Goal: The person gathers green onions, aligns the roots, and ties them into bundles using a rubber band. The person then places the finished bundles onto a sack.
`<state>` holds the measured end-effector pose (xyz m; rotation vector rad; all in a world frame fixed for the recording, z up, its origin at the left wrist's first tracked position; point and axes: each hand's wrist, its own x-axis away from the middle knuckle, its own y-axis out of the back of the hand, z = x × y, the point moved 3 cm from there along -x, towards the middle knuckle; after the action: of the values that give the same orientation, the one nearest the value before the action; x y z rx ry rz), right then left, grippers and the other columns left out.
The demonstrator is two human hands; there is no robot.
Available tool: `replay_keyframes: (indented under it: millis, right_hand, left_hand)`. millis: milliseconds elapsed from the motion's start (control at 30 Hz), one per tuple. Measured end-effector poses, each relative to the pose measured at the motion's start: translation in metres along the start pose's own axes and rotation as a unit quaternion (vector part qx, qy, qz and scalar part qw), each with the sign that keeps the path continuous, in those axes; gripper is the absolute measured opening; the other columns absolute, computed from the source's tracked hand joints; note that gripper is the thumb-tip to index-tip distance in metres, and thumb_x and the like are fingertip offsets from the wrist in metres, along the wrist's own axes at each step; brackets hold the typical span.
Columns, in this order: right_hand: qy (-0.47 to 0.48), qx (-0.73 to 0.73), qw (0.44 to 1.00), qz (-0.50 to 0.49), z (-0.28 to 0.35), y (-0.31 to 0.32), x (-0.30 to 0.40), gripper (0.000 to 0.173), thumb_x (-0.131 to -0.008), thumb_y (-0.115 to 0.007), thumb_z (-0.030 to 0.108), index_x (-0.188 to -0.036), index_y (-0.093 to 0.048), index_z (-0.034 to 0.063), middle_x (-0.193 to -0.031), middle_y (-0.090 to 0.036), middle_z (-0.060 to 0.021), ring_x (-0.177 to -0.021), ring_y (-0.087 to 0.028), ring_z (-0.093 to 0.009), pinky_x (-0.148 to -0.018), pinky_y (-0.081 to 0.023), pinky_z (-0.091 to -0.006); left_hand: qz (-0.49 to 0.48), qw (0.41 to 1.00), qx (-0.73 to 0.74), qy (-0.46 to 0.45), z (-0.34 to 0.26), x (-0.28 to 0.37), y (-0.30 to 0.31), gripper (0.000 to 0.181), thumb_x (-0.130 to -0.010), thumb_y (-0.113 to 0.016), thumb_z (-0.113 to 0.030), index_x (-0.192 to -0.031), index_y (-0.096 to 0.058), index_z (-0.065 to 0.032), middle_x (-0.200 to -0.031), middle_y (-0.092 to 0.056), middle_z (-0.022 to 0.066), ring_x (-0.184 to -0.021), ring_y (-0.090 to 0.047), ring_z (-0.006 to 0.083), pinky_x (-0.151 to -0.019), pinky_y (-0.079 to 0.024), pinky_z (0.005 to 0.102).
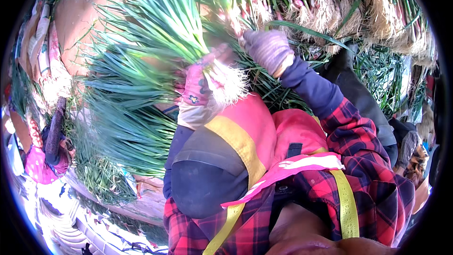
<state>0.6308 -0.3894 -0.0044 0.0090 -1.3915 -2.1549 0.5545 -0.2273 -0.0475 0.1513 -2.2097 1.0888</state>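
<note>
My left hand (198, 83), in a pink floral glove with a pale cuff, grips a bunch of green onions (191, 39). Its leaves fan up and left; the white roots (226, 83) hang to the right above my knee. My right hand (267, 47), in a pale purple knit glove, is closed at the root end of more green onions (233, 19), where motion blurs the fingertips. Beside and below my left hand lies a large pile of green onions (134, 131), leaves pointing left. Loose leaves (283, 94) lie beneath my right wrist.
Root-on green onions (322, 10) line the top right. Upper left lies brown ground or sheeting (79, 24), with wrapped onion bundles (49, 60) beside it. A person (46, 156) works at the left; another person (410, 148) is partly seen at the right. Leaf scraps (102, 180) lie lower left.
</note>
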Motion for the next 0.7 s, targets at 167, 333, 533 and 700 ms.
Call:
replay_keyframes:
  millis: [167, 333, 533, 700]
  right_hand:
    - [0.101, 0.041, 0.987, 0.117, 0.014, -0.021, 0.047, 0.013, -0.069, -0.053, 0.021, -0.074, -0.052, 0.0081, -0.053, -0.052, -0.0108, -0.052, -0.055, -0.029, -0.047, -0.042, -0.0394]
    - [0.133, 0.018, 0.975, 0.179, 0.030, -0.015, 0.039, 0.023, -0.080, -0.042, 0.021, -0.088, -0.057, 0.0063, -0.067, -0.058, -0.0132, -0.061, -0.058, -0.029, -0.051, -0.044, -0.0399]
    - [0.072, -0.211, 0.960, 0.169, -0.006, -0.004, 0.026, 0.031, -0.075, -0.049, 0.032, -0.087, -0.059, 0.0047, -0.078, -0.058, -0.0184, -0.077, -0.056, -0.031, -0.069, -0.044, -0.0349]
    - [-0.105, -0.624, 0.729, 0.260, -0.002, -0.018, 0.005, 0.034, -0.080, -0.052, 0.033, -0.089, -0.059, 0.0014, -0.077, -0.059, -0.0044, -0.071, -0.054, -0.011, -0.069, -0.042, -0.0229]
  left_hand:
    - [0.028, 0.987, -0.139, 0.074, 0.004, 0.003, -0.029, 0.032, -0.078, -0.052, -0.015, -0.106, -0.042, -0.0014, -0.107, -0.050, 0.0210, -0.098, -0.050, 0.0317, -0.079, -0.044, 0.0400]
    - [-0.028, 0.982, -0.188, 0.022, 0.017, 0.005, 0.007, 0.034, -0.076, -0.054, -0.018, -0.103, -0.042, -0.0001, -0.099, -0.052, 0.0224, -0.076, -0.056, 0.0279, -0.064, -0.049, 0.0334]
    - [-0.037, 0.993, -0.015, 0.109, 0.012, 0.017, -0.006, 0.035, -0.074, -0.056, -0.021, -0.104, -0.044, -0.0055, -0.093, -0.052, 0.0169, -0.086, -0.052, 0.0295, -0.077, -0.045, 0.0398]
    - [0.076, 0.983, 0.096, 0.137, 0.016, 0.016, 0.000, 0.037, -0.074, -0.056, -0.023, -0.106, -0.043, -0.0092, -0.105, -0.047, 0.0159, -0.091, -0.051, 0.0296, -0.080, -0.042, 0.0432]
